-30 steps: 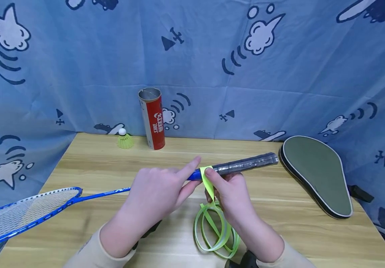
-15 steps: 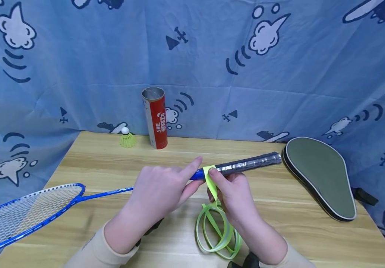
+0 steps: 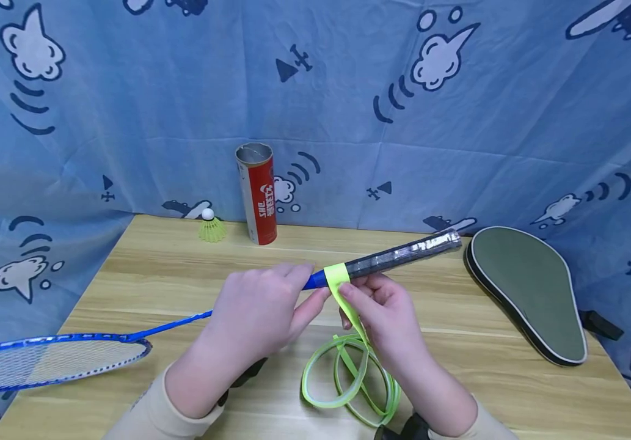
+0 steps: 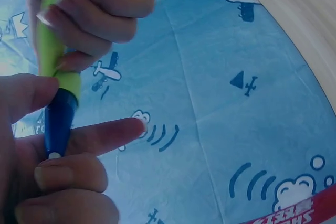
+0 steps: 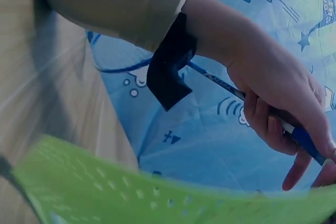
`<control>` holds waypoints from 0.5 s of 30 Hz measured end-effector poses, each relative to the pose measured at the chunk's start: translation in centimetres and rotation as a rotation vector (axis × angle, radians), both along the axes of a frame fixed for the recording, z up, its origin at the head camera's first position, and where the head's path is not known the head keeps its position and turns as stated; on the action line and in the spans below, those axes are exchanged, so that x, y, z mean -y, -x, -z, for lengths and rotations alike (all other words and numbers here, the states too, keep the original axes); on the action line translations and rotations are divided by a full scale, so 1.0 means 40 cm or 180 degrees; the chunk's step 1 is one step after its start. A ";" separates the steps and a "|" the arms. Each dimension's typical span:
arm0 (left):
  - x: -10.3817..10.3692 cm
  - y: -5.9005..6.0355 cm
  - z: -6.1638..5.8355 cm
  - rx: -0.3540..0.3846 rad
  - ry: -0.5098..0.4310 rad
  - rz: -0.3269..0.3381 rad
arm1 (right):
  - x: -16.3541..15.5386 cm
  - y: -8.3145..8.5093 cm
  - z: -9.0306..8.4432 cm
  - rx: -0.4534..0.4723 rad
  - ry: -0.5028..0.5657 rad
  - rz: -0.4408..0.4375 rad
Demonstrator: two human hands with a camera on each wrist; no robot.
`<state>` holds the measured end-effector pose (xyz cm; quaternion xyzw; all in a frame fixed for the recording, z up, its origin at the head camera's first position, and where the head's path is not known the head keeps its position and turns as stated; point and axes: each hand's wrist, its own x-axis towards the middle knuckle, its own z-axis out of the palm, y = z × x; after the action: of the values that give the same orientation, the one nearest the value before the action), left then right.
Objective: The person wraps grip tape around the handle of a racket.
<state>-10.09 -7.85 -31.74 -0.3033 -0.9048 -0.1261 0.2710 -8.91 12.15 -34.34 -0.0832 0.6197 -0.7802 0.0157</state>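
Note:
In the head view, my left hand (image 3: 262, 308) grips a blue badminton racket (image 3: 184, 321) around the shaft and the blue cone below its dark, shiny handle (image 3: 403, 253). Bright green grip tape (image 3: 336, 275) goes around the handle's lower end, beside the cone. My right hand (image 3: 389, 315) pinches this tape just under the handle. The rest of the tape hangs in loose loops below. Fingers of both hands show around the blue cone (image 4: 59, 116) and tape in the left wrist view. Perforated green tape (image 5: 157, 198) crosses the bottom of the right wrist view.
A red shuttlecock tube (image 3: 257, 194), its top uncapped, stands at the back of the wooden table (image 3: 145, 275). Left of it sits a yellow-green shuttlecock (image 3: 212, 227). A dark green paddle case (image 3: 524, 287) lies at the right. Patterned blue cloth (image 3: 320, 91) hangs behind.
The racket has rolled about its shaft, so its head now lies at another angle. Its handle end has risen slightly, and the hanging tape loops have spread leftward.

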 end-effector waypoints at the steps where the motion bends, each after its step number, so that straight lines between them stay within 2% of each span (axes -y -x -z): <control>1: 0.001 0.000 -0.001 0.0043 0.0004 -0.0005 | 0.001 0.000 0.001 -0.0013 -0.0030 0.0042; 6: 0.006 -0.002 -0.007 0.0356 0.0091 -0.0058 | 0.015 -0.001 0.010 0.0001 -0.0219 0.0355; 11: 0.007 -0.005 -0.015 0.0739 0.0140 -0.0051 | 0.033 -0.008 0.017 -0.0044 0.0003 0.0565; 15: 0.006 -0.007 -0.017 0.0810 0.0179 -0.0015 | 0.044 -0.014 0.018 -0.0033 0.0082 0.0753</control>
<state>-9.81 -8.08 -31.07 -0.2903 -0.9357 -0.1375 0.1456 -8.36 10.38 -35.06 -0.0137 0.6152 -0.7841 -0.0808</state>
